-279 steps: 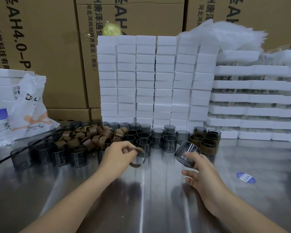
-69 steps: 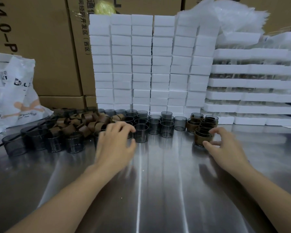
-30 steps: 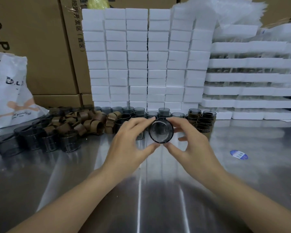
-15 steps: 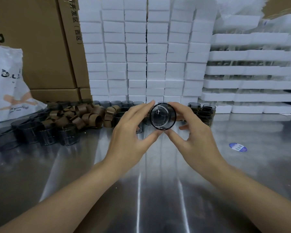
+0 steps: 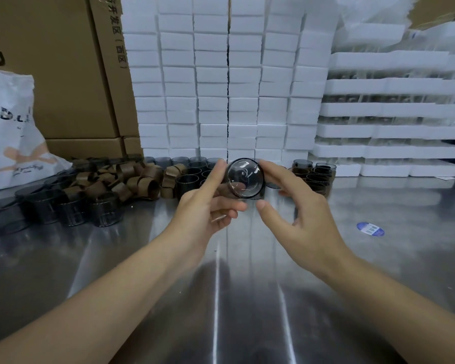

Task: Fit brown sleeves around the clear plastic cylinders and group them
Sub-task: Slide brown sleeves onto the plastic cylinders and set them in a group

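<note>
A clear plastic cylinder (image 5: 244, 178) is held up above the steel table, its round end facing me. My left hand (image 5: 205, 206) grips its left side, with the thumb below it. Something brown shows behind my left fingers, too hidden to tell. My right hand (image 5: 300, 214) curls round its right side, index finger along the rim and thumb just under it. A pile of brown sleeves (image 5: 132, 179) lies at the back left. Bare cylinders (image 5: 71, 208) stand in front of that pile and behind my hands. Sleeved cylinders (image 5: 313, 177) are grouped at the back right.
The steel table (image 5: 221, 285) carries stacked white foam blocks (image 5: 229, 74) and foam trays (image 5: 389, 109) along the back. Cardboard boxes (image 5: 50, 61) stand behind at the left. A white plastic bag (image 5: 11, 127) lies at far left, a blue sticker (image 5: 370, 229) at right.
Both hands keep the cylinder raised. It has turned a little between my fingers and my left thumb has slid under it. Earlier my right hand left a sleeved cylinder at the right group.
</note>
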Tool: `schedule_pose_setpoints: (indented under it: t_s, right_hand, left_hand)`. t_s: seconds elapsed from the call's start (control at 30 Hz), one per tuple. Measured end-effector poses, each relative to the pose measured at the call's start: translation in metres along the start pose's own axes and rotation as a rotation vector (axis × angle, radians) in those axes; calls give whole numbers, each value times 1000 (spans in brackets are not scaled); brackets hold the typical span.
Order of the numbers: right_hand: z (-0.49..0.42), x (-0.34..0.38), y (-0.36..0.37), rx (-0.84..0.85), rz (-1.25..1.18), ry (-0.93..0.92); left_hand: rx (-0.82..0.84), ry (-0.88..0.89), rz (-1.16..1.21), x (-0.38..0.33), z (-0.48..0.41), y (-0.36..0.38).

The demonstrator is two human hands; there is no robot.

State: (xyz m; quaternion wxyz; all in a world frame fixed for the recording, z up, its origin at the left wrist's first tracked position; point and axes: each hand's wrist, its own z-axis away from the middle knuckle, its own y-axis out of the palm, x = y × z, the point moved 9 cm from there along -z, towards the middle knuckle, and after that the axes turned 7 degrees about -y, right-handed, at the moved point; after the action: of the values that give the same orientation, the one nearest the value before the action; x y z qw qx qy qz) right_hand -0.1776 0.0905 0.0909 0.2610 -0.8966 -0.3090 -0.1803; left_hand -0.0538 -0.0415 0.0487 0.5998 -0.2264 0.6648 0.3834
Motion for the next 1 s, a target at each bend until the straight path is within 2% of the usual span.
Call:
schedule_pose_setpoints:
  t_s: [0.17, 0.4, 0.53, 0.73, 0.9, 0.97, 1.0]
  right_hand:
    - [0, 7, 0, -18, -26, -40]
    - [-1, 8, -6, -62, -10, -58]
    - [-1, 10, -3, -26, 33, -93]
    - [4, 8, 14, 129, 274, -107]
    - [3, 11, 16, 167, 383, -86]
    - [1, 8, 15, 143, 274, -28]
    - [1, 4, 14, 106, 120, 39]
  left_hand:
    - [94, -121, 157, 11, -2, 8]
    - [105, -152, 115, 14, 0, 13]
    - [153, -184, 59, 20, 1, 20]
    - [167, -20, -65, 9, 6, 19]
    - [175, 13, -52, 3, 7, 17]
    - [169, 27, -66, 2, 7, 17]
    - [171, 37, -80, 2, 7, 17]
